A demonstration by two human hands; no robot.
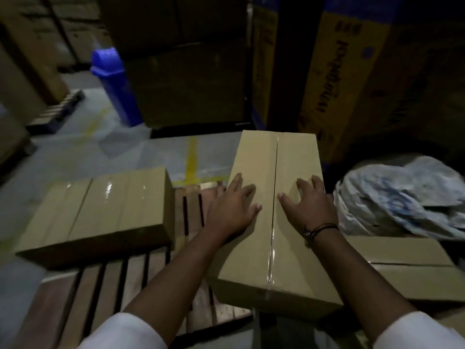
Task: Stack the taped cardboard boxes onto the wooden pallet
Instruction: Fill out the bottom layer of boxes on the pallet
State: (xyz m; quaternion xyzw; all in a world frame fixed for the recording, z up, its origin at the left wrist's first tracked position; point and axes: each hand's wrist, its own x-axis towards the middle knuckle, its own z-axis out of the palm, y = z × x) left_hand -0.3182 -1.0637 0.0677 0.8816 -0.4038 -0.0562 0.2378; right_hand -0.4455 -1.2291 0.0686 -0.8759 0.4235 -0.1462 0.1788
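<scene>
Both hands, left point(232, 206) and right point(308, 204), lay flat with fingers spread, grasping nothing, on the taped box point(274, 238), its long axis pointing away over the pallet point(100, 285).

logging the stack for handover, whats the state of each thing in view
box under the hands: flaps closed, taped along the seam
second box: taped shut, lying on the pallet
wooden pallet: partly loaded, slats bare in front
left hand: flat on box top
right hand: flat on box top
blue bin: standing, lid on
</scene>
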